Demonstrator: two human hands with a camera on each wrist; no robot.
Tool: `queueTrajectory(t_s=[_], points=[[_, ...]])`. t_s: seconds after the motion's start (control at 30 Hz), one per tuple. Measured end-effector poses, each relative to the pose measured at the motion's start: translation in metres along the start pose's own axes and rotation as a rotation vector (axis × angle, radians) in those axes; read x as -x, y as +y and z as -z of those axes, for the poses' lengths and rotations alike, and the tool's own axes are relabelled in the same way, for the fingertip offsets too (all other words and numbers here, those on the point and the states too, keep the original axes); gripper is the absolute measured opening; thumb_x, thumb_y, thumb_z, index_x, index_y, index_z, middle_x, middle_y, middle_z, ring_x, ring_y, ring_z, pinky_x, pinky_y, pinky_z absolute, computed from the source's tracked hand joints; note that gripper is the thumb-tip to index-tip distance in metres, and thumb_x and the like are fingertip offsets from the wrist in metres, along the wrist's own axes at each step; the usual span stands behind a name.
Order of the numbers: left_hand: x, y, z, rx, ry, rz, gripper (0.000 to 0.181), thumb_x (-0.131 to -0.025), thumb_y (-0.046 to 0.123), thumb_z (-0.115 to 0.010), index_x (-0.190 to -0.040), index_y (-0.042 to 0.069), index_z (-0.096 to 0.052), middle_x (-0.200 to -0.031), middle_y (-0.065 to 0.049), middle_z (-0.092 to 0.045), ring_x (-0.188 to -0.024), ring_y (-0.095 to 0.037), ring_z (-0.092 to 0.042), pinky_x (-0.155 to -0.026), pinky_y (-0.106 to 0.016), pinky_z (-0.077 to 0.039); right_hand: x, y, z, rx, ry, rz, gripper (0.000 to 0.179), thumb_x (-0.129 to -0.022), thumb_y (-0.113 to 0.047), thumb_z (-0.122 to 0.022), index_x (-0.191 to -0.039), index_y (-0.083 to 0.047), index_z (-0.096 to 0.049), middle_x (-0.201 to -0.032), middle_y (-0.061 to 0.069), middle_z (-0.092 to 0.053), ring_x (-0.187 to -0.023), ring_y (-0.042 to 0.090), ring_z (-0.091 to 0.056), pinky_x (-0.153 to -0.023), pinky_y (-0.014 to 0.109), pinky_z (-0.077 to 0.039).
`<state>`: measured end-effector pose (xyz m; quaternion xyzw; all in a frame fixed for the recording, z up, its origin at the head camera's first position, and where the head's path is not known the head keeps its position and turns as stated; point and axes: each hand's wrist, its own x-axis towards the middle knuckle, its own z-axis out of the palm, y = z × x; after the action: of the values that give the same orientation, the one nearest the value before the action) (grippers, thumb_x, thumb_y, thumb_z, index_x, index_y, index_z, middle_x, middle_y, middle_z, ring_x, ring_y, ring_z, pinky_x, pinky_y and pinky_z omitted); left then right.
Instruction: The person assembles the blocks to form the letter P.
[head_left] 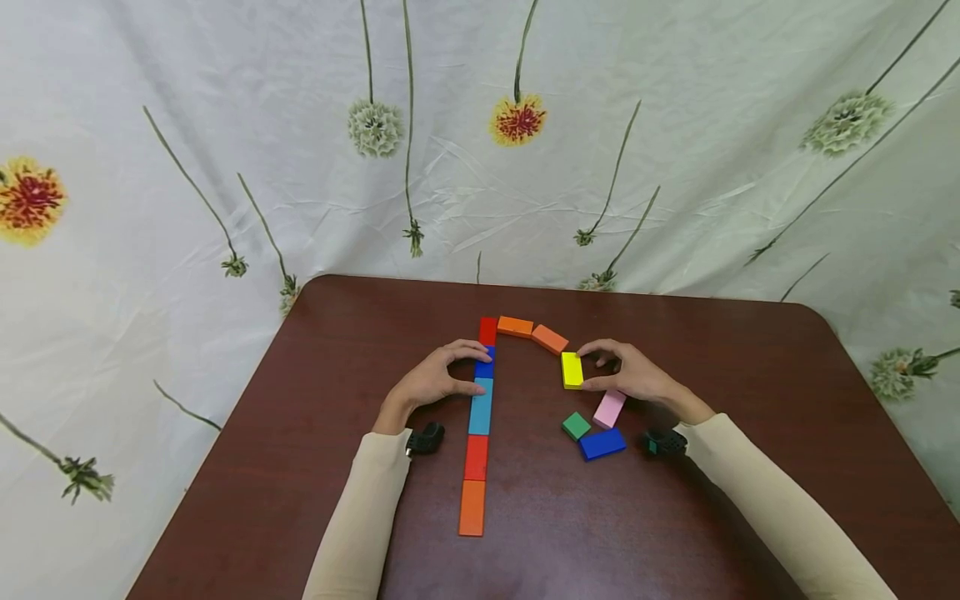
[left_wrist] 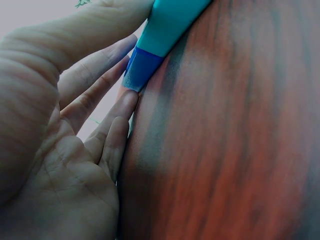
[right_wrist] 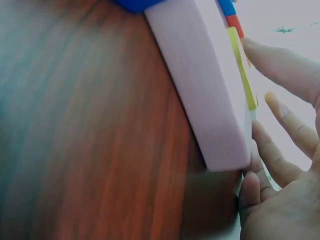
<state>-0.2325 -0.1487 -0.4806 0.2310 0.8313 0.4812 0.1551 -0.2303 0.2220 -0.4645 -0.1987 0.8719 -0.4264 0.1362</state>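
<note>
My left hand (head_left: 438, 377) reaches over the line of blocks from the left. Its forefinger is at the dark blue block (head_left: 486, 367) and its thumb at the light blue block (head_left: 481, 408); the fingers look fairly straight in the left wrist view. With curved thumb and forefinger, my right hand (head_left: 630, 372) holds the yellow block (head_left: 572, 371) at its two ends, near the table surface. Close below that hand lies a pink block (head_left: 609, 410), large in the right wrist view. A red block (head_left: 488, 330) tops the line, and two orange blocks (head_left: 515, 327) slant from it toward the yellow one.
Lower in the line are a red block (head_left: 476, 457) and an orange block (head_left: 472, 508). A green block (head_left: 576, 426) and a blue block (head_left: 603, 444) lie loose beside the pink one. The dark brown table (head_left: 337, 333) meets a flowered white cloth (head_left: 300, 167) behind.
</note>
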Motion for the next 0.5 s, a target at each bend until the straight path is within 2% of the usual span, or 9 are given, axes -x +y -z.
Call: queueTrajectory(t_s=[0.27, 0.5], points=[[0.001, 0.0, 0.0, 0.003, -0.001, 0.012, 0.046, -0.084, 0.021, -0.082, -0.127, 0.015, -0.068, -0.147, -0.003, -0.048, -0.142, -0.029, -0.037, -0.118, -0.054, -0.033, 0.013, 0.006, 0.009, -0.041, 0.023, -0.022, 0.047, -0.087, -0.021, -0.079, -0.129, -0.009, -0.063, -0.124, 0.015, -0.061, -0.101, 0.028, -0.054, -0.072, 0.028, -0.046], [0.0, 0.001, 0.0, 0.003, 0.001, 0.008, 0.045, -0.085, 0.02, -0.082, -0.127, 0.015, -0.069, -0.147, -0.003, -0.048, -0.142, -0.029, -0.037, -0.118, -0.053, -0.033, 0.027, 0.011, 0.015, -0.08, -0.028, 0.006, 0.041, -0.088, -0.017, -0.078, -0.125, -0.008, -0.066, -0.118, 0.015, -0.065, -0.096, 0.025, -0.056, -0.073, 0.026, -0.047]])
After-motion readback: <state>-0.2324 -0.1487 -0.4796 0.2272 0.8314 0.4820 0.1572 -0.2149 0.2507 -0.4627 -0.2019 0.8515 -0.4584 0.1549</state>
